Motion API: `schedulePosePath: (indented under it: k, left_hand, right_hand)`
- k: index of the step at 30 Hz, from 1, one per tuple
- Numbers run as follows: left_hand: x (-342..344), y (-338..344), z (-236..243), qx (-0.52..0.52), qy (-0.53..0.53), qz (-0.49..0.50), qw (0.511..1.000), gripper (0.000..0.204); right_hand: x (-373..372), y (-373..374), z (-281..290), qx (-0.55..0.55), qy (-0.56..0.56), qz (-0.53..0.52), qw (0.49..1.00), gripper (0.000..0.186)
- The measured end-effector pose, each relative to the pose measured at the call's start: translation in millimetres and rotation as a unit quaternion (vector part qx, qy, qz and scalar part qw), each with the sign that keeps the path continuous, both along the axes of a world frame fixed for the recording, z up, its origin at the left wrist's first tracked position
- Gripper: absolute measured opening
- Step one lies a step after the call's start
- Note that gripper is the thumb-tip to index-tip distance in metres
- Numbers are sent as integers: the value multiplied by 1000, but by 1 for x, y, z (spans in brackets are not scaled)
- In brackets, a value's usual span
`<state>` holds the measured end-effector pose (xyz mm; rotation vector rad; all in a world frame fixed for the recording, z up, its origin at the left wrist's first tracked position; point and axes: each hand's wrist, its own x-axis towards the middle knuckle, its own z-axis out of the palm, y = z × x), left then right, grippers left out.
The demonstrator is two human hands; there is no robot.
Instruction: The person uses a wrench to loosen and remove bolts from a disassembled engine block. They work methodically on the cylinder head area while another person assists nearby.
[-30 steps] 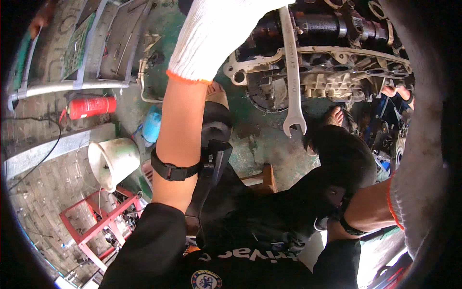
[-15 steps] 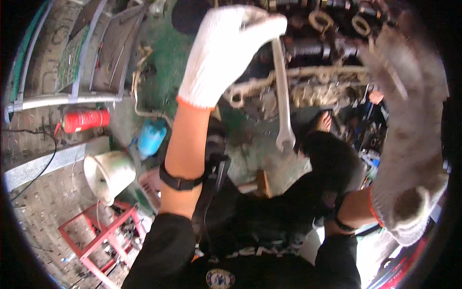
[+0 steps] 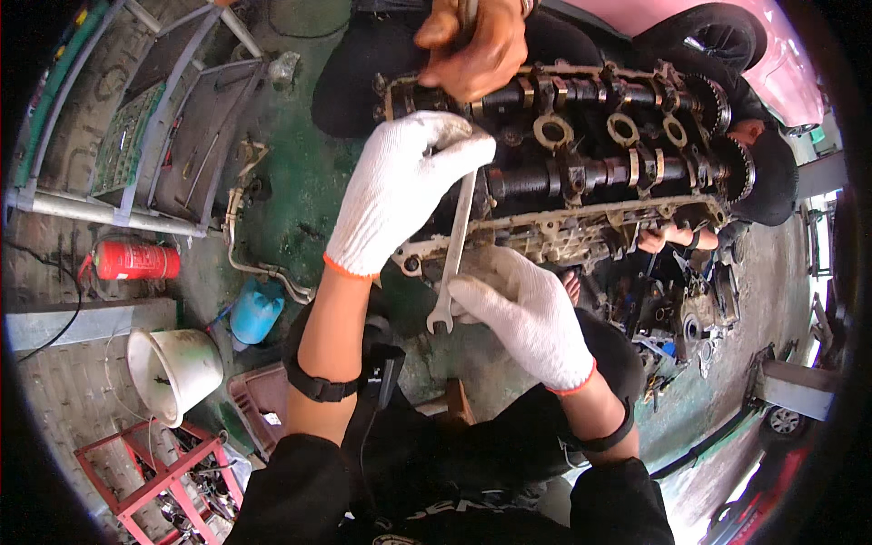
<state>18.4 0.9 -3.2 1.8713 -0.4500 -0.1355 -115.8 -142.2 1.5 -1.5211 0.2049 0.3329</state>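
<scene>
My left hand (image 3: 400,186), in a white knit glove with an orange cuff, is closed on the upper end of a steel wrench (image 3: 460,227). The wrench slants down toward me, its open jaw hanging at the lower end. My right hand (image 3: 531,313), gloved alike, has its thumb against the shaft just above that jaw, its fingers curled mostly behind the tool. Beyond both hands lies an oily engine cylinder head (image 3: 595,173) with two camshafts and toothed sprockets at the right. At its far left edge, another person's bare hand (image 3: 477,50) grips a metal handle.
A second person's hand (image 3: 652,240) reaches to the engine's right side, near scattered tools and parts (image 3: 695,318). To my left are a red extinguisher (image 3: 136,261), a blue jug (image 3: 257,311), a white bucket (image 3: 177,372) and a red metal frame (image 3: 154,472).
My right hand has swung in from the far right, near the camera, to the wrench. My left hand has lowered slightly, and the wrench tilts the other way. The other person's hand has appeared.
</scene>
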Motion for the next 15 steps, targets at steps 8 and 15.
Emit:
schedulePosePath:
  k: [8, 15]
  left_hand:
    - [-3, -1, -7, 0, -38, 23, 999, 35]
    - [-3, 6, -5, -64, -1, 60, 996, 34]
  right_hand:
    - [3, 0, 7, 226, 103, 32, 968, 25]
    - [7, -23, 25, 30, 6, 22, 999, 30]
